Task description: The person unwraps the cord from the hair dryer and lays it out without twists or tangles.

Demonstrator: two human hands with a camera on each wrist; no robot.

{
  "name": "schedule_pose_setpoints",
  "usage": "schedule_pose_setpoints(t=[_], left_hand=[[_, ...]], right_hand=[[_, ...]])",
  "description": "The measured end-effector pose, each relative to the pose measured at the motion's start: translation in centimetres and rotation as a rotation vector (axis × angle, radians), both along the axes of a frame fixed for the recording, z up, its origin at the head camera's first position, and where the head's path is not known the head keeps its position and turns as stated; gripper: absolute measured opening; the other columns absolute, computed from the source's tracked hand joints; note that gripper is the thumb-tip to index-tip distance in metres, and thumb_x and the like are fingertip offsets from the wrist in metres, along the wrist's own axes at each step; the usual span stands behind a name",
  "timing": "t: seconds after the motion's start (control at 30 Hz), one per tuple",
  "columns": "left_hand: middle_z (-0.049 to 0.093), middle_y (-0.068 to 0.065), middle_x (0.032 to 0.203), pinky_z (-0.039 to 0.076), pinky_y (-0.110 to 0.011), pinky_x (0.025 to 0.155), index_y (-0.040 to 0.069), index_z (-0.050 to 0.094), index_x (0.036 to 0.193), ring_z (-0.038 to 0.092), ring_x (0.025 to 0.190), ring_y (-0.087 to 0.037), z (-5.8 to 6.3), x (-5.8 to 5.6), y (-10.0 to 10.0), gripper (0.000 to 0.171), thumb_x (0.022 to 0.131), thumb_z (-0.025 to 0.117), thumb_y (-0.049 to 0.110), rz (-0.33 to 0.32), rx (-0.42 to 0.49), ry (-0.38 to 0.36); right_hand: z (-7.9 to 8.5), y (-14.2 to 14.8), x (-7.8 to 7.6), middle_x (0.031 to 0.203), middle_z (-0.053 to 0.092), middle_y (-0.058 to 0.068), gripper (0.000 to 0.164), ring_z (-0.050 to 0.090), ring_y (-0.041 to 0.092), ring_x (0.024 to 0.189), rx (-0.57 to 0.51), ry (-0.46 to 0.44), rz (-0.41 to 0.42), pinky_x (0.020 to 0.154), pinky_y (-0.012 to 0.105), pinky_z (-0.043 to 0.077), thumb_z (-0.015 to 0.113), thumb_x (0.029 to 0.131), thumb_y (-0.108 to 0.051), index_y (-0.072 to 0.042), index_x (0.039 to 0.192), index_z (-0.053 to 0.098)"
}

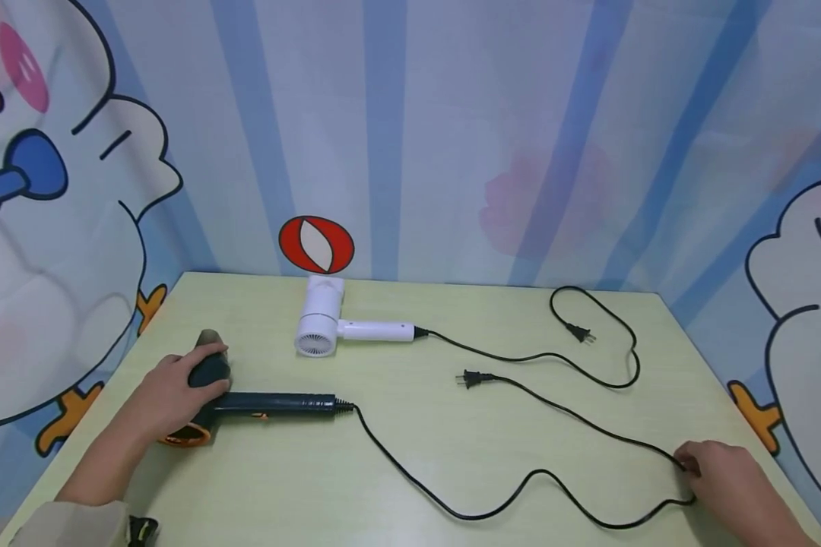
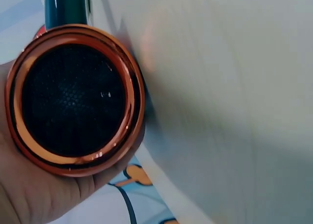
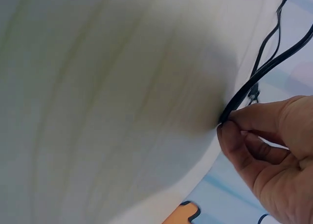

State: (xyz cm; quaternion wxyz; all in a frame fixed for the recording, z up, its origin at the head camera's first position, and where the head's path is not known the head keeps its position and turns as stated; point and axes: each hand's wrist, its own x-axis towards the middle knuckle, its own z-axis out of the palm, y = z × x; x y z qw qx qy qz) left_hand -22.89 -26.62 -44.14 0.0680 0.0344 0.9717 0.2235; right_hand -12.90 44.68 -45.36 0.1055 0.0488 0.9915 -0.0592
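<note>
A dark green hair dryer (image 1: 277, 404) with a copper-coloured rim lies at the left of the table, its handle pointing right. My left hand (image 1: 171, 395) grips its barrel, the thumb and fingers curled round it. In the left wrist view, the copper ring (image 2: 129, 104) circles the dryer's dark intake grille. From the handle a black cord (image 1: 475, 518) snakes rightward across the table. My right hand (image 1: 728, 479) pinches that cord at a bend near the right edge, between thumb and fingertip in the right wrist view. The cord doubles back to its two-pin plug (image 1: 475, 378) mid-table.
Behind, a white hair dryer (image 1: 376, 330) lies with its handle to the right. Its black cord (image 1: 520, 358) loops back to a plug (image 1: 578, 332) at the far right. The pale table (image 1: 397, 456) meets a cartoon-printed curtain (image 1: 438, 152) at its back and sides.
</note>
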Motion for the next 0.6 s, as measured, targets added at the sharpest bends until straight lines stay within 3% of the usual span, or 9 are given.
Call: schedule_pose_setpoints(t=[0.33, 0.6], left_hand=[[0.039, -0.038, 0.139, 0.050, -0.058, 0.077, 0.024, 0.037, 0.155, 0.056, 0.110, -0.056, 0.0, -0.5, -3.1, 0.068, 0.098, 0.059, 0.054, -0.138, 0.032, -0.014], [0.038, -0.037, 0.138, 0.051, -0.054, 0.073, 0.023, 0.037, 0.155, 0.060, 0.102, -0.050, -0.2, -0.2, -4.5, 0.069, 0.098, 0.061, 0.053, -0.136, 0.020, -0.013]], right_hand=[[-0.4, 3.8, -1.7, 0.077, 0.067, 0.005, 0.016, 0.066, 0.028, 0.072, 0.105, 0.160, 0.164, 0.064, 0.044, 0.054, 0.075, 0.076, 0.011, 0.000, 0.088, 0.074], [-1.2, 5.2, -2.2, 0.077, 0.065, 0.008, 0.010, 0.062, 0.026, 0.069, 0.140, 0.154, 0.132, 0.061, 0.040, 0.052, 0.074, 0.082, 0.009, 0.005, 0.091, 0.072]])
